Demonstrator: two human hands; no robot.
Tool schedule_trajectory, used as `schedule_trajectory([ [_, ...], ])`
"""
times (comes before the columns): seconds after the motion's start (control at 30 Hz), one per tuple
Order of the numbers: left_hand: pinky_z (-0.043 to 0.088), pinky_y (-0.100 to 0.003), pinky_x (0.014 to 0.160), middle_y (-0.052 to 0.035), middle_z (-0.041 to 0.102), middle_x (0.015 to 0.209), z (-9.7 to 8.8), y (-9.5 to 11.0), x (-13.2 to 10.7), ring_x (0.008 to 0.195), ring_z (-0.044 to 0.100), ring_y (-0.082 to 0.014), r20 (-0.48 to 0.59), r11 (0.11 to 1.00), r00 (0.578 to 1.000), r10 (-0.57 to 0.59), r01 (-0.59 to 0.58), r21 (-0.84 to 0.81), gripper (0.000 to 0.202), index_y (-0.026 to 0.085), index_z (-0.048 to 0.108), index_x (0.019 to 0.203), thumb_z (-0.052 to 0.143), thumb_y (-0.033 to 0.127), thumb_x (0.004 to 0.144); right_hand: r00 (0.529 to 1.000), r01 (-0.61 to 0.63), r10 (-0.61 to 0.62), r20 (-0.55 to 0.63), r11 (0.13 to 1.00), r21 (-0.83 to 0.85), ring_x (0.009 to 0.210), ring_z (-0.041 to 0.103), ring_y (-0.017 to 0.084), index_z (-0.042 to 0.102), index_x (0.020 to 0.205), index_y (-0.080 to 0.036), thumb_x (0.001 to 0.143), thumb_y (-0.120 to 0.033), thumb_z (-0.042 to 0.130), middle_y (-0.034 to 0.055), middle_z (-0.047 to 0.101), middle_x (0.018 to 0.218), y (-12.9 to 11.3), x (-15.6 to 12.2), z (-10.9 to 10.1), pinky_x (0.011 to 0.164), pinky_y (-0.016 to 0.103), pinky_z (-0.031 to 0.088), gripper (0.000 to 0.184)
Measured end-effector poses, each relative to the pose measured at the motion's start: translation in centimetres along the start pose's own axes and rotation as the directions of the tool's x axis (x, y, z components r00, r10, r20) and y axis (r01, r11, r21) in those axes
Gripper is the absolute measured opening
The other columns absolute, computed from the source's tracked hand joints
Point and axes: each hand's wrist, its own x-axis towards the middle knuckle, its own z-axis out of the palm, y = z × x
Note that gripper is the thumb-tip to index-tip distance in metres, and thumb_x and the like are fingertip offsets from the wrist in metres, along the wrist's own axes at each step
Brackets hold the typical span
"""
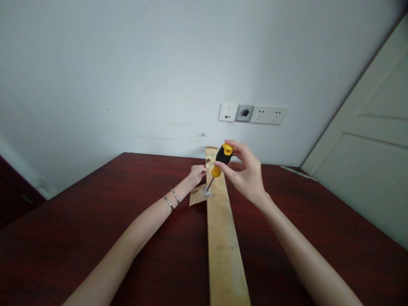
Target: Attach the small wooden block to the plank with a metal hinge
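Screwdriver (222, 159), yellow-and-black handle, is pinched at the handle by the fingertips of the right hand (247, 176), thumb under, other fingers curved over the top. The shaft is tilted: handle up and to the right, tip down and to the left. The tip is set on or just at a small metal plate (207, 193) at the left edge of a pale wooden plank (223, 238); exact contact is too small to tell. The plank is laid flat on the dark red bench (95, 221), long axis straight away from the person toward the wall (127, 63), far end touching or just short of it. The left hand (197, 173) is held at the plank's left edge just beyond the plate, fingers curled; whether the plank is gripped or only touched cannot be told. Both hands are close to the plate, the left lower and nearer the wood, the right above it. A small brown piece (196, 196) is seen just left of the plate, against the plank. Bracelets (172, 199) are worn on the left wrist. Wall sockets (252, 114) are seen above, a door (366, 148) at right.
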Motion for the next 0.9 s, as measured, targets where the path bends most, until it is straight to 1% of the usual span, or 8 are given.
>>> schedule_trajectory([
  [0.1, 0.051, -0.032, 0.072, -0.0079, 0.066, 0.066, -0.2, 0.0, 0.2, 0.073, 0.064, -0.0211, 0.013, 1.000, 1.000, -0.026, 0.026, -0.014, 0.021, 0.009, 0.065, 0.070, 0.062, -0.007, 0.056, 0.996, -0.032, 0.028, -0.081, 0.998, -0.058, 0.093, 0.059, 0.019, 0.052, 0.125, -0.026, 0.077, -0.038, 0.064, 0.0077, 0.057, 0.118, 0.9, 0.7, -1.2, 0.062, 0.028, 0.058, 0.051],
  [0.17, 0.052, -0.033, 0.073, -0.0087, 0.066, 0.068, -0.2, -0.1, 0.4, 0.072, 0.064, -0.0210, 0.015, 0.999, 0.999, -0.041, 0.041, -0.023, 0.024, 0.008, 0.065, 0.073, 0.061, -0.007, 0.055, 0.989, -0.079, 0.065, -0.131, 0.991, -0.109, 0.087, 0.060, 0.019, 0.050, 0.128, -0.025, 0.077, -0.040, 0.063, 0.0078, 0.060, 0.113, 2.5, 1.3, -2.4, 0.061, 0.029, 0.057, 0.055],
  [0.23, 0.053, -0.034, 0.073, -0.0090, 0.066, 0.068, -0.3, -0.1, 0.6, 0.071, 0.065, -0.0213, 0.010, 0.998, 0.999, -0.051, 0.051, -0.031, 0.025, 0.008, 0.065, 0.074, 0.060, -0.008, 0.055, 0.981, -0.145, 0.118, -0.155, 0.973, -0.177, 0.081, 0.061, 0.018, 0.052, 0.128, -0.023, 0.077, -0.043, 0.062, 0.0071, 0.063, 0.104, 4.9, 1.7, -3.6, 0.063, 0.031, 0.056, 0.055],
  [0.33, 0.053, -0.034, 0.072, -0.0088, 0.067, 0.068, -0.4, -0.2, 0.8, 0.071, 0.065, -0.0217, -0.003, 0.998, 0.998, -0.057, 0.057, -0.041, 0.026, 0.008, 0.065, 0.072, 0.059, -0.010, 0.055, 0.952, -0.305, 0.283, -0.116, 0.906, -0.292, 0.070, 0.061, 0.017, 0.059, 0.122, -0.019, 0.073, -0.046, 0.063, 0.0065, 0.066, 0.089, 9.2, 1.7, -4.9, 0.065, 0.034, 0.055, 0.055],
  [0.4, 0.053, -0.033, 0.070, -0.0080, 0.066, 0.067, -0.5, -0.3, 0.9, 0.069, 0.065, -0.0206, -0.015, 0.997, 0.998, -0.059, 0.058, -0.047, 0.025, 0.008, 0.064, 0.070, 0.059, -0.011, 0.054, 0.905, -0.416, 0.416, -0.087, 0.827, -0.378, 0.067, 0.061, 0.018, 0.063, 0.117, -0.015, 0.071, -0.044, 0.064, 0.0074, 0.066, 0.081, 12.0, 1.1, -5.1, 0.063, 0.033, 0.054, 0.055],
  [0.53, 0.053, -0.031, 0.069, -0.0077, 0.066, 0.066, -0.5, -0.4, 1.1, 0.066, 0.064, -0.0176, -0.033, 0.997, 0.997, -0.065, 0.064, -0.051, 0.023, 0.008, 0.061, 0.064, 0.056, -0.012, 0.053, 0.803, -0.505, 0.594, 0.057, 0.727, -0.464, 0.070, 0.065, 0.020, 0.064, 0.116, -0.012, 0.069, -0.036, 0.065, 0.0085, 0.070, 0.084, 15.8, -1.1, -4.0, 0.057, 0.027, 0.054, 0.053],
  [0.7, 0.053, -0.029, 0.067, -0.0096, 0.066, 0.069, -0.4, -0.4, 1.1, 0.064, 0.063, -0.0161, -0.049, 0.996, 0.996, -0.073, 0.070, -0.052, 0.021, 0.008, 0.059, 0.060, 0.055, -0.012, 0.054, 0.622, -0.634, 0.763, 0.176, 0.623, -0.457, 0.068, 0.067, 0.018, 0.064, 0.115, -0.014, 0.065, -0.029, 0.066, 0.0075, 0.071, 0.095, 17.7, -3.5, -1.9, 0.042, 0.019, 0.051, 0.052],
  [0.9, 0.053, -0.030, 0.068, -0.0093, 0.066, 0.069, -0.3, -0.3, 0.9, 0.064, 0.063, -0.0159, -0.084, 0.996, 0.994, -0.072, 0.067, -0.054, 0.021, 0.008, 0.059, 0.061, 0.057, -0.012, 0.054, 0.534, -0.689, 0.819, 0.211, 0.566, -0.453, 0.063, 0.067, 0.017, 0.064, 0.117, -0.012, 0.065, -0.026, 0.066, 0.0065, 0.072, 0.084, 19.0, -4.9, -1.2, 0.040, 0.018, 0.051, 0.053],
])
